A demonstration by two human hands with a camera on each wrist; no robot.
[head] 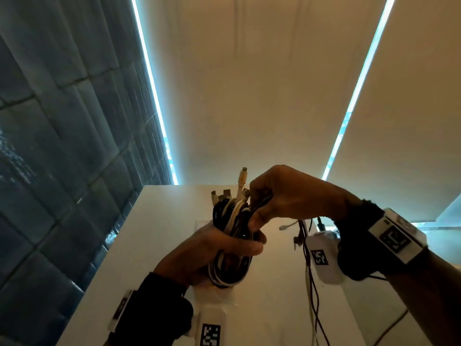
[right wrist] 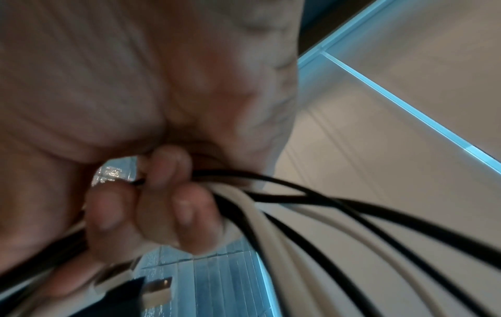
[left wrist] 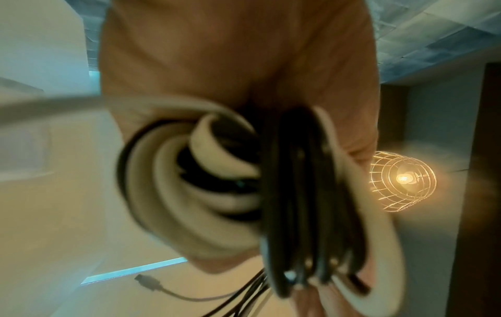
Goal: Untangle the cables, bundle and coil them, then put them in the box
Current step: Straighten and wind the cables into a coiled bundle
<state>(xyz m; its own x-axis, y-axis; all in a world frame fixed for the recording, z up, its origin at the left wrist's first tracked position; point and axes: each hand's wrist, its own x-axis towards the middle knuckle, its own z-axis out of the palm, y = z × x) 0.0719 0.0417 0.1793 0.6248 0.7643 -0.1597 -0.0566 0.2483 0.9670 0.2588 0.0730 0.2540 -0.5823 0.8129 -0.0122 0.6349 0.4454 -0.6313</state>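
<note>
A coil of black and white cables (head: pixel 230 242) is held up in front of me, several plugs (head: pixel 240 182) sticking out of its top. My left hand (head: pixel 219 248) grips the coil round its middle, thumb across the front. My right hand (head: pixel 269 196) pinches loose cable strands at the coil's upper right. Their tails (head: pixel 310 283) hang down below that wrist. In the left wrist view the coil (left wrist: pixel 271 193) fills the frame, blurred. The right wrist view shows fingers (right wrist: pixel 168 171) curled round black and white strands (right wrist: pixel 298 225), with a USB plug (right wrist: pixel 152 293) below. No box is in view.
A white surface (head: pixel 154 245) lies beyond the hands, with a dark tiled wall (head: pixel 62 146) to the left. Bright light strips (head: pixel 359 83) run between beige panels. A caged lamp (left wrist: pixel 404 180) glows in the left wrist view, and a loose USB plug (left wrist: pixel 147 283) dangles there.
</note>
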